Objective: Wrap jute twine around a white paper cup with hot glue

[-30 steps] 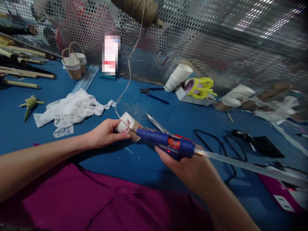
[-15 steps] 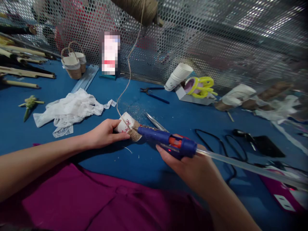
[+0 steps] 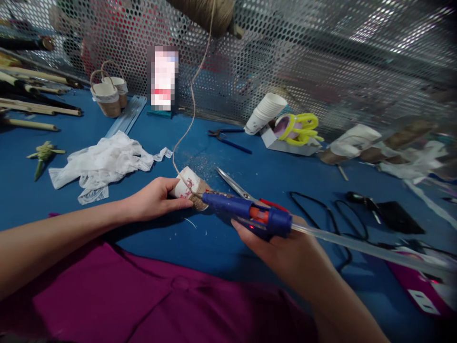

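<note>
Both hands are occupied above the blue table (image 3: pixel 285 166). By the left hand (image 3: pixel 160 197), a small white paper cup with a red print (image 3: pixel 185 182) is held tilted, one end already wrapped in coarse brown twine (image 3: pixel 200 203). By the right hand (image 3: pixel 285 245), a dark blue glue gun (image 3: pixel 228 205) fed with a clear glue stick (image 3: pixel 332 237) is gripped and aimed at the wrapped end; whether contact is made there is hard to tell. Gluing of the wrap seems to be the step in hand; a steady cup and a snugly laid strand would be called for by the next move. From the cup, a loose strand (image 3: pixel 193 100) is led up to a large brown spool (image 3: pixel 210 19). Silver scissors with red handles (image 3: pixel 232 183) are partly covered by the gun and could obstruct it. Beyond, crumpled white lace (image 3: pixel 107 159) and blue-handled pliers (image 3: pixel 233 145) are laid.
</note>
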`<state>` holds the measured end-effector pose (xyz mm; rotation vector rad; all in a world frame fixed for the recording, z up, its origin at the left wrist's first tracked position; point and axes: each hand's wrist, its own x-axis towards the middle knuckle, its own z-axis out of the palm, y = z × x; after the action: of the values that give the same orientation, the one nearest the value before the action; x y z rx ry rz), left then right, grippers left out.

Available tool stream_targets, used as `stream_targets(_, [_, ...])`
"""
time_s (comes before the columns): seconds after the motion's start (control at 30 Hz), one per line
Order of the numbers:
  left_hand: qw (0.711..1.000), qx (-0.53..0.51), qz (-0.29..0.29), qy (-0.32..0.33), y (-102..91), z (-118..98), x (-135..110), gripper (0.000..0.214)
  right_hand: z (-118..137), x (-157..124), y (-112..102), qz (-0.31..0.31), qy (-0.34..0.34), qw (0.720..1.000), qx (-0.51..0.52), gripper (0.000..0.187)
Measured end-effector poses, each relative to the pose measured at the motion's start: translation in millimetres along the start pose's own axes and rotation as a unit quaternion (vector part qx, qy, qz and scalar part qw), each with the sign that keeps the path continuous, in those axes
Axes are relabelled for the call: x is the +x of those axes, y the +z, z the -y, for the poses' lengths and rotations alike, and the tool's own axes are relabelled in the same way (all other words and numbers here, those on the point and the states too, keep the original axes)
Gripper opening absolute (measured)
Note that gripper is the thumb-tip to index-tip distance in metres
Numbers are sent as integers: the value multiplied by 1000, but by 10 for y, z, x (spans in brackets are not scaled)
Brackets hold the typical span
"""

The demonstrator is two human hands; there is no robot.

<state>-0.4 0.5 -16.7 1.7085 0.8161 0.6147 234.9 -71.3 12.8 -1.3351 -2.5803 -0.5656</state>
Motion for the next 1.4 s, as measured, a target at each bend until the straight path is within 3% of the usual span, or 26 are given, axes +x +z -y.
stream_targets(0.1, [1000,6,3,1,0,-3,3,25,-11,-18,17,-43,11,997,-61,31])
stream_targets(0.27, [1000,26,7,0,0,-3,-2,29,-64,-10,-62,-43,-95,981,-166,48])
stream_targets(0.33, [999,39,4,5,-2,1,-7,29,-72,12,-94,-37,-101,974,-198,51])
stream_targets(0.57, [998,59,1,4,-9,7,-14,28,-81,72,-151,-6,-99,979,-178,51])
stream_targets(0.77, [999,36,3,9,-9,4,-10,25,-82,70,-146,-55,-146,980,-122,46])
stream_targets(0.9, [999,41,4,5,-8,-1,-9,26,-80,3,-83,-53,-108,990,-77,44])
stream_targets(1.07, [999,34,7,-4,0,-10,-8,29,-90,-88,-16,-13,-43,994,-96,43])
stream_targets(1.27, [999,44,8,6,-3,-4,-10,28,-92,-47,-87,-37,-102,990,-91,48])
stream_targets(1.4, [999,46,9,11,-10,18,-13,29,-129,28,-154,3,-116,989,-87,44])
